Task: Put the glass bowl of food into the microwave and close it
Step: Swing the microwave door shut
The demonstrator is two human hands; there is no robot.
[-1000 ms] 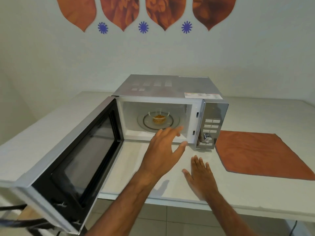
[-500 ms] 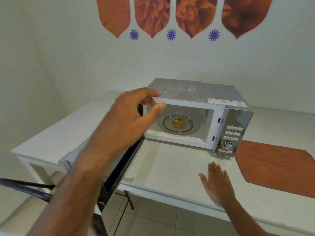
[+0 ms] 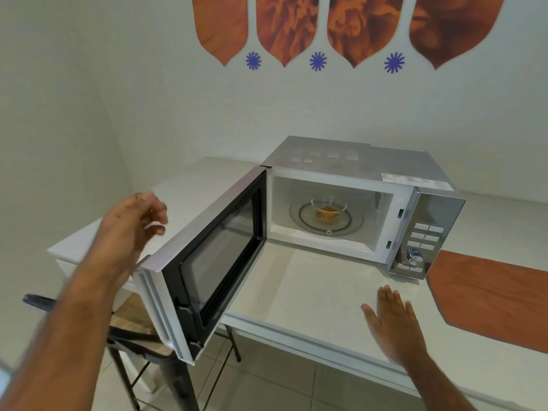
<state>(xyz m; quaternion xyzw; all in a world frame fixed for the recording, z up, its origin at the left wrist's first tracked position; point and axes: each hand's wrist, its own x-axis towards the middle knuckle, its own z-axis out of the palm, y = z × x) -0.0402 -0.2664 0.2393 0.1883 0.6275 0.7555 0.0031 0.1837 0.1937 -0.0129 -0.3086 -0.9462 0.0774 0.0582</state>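
Observation:
A small glass bowl (image 3: 327, 209) with orange food sits on the turntable inside the silver microwave (image 3: 355, 164). The microwave door (image 3: 204, 262) stands open, swung out toward me on the left. My left hand (image 3: 130, 229) hovers just behind the door's outer face, fingers loosely curled and holding nothing; whether it touches the door is unclear. My right hand (image 3: 391, 324) lies flat, fingers apart, on the white counter (image 3: 296, 286) in front of the microwave.
An orange mat (image 3: 489, 295) lies on the counter to the right of the microwave. A stool with a wooden seat (image 3: 133, 324) stands below the open door. Tiled floor shows beneath the counter edge.
My left hand drew back from the microwave opening and swung left to the outer side of the door. My view shifted left. The right hand stayed flat on the counter.

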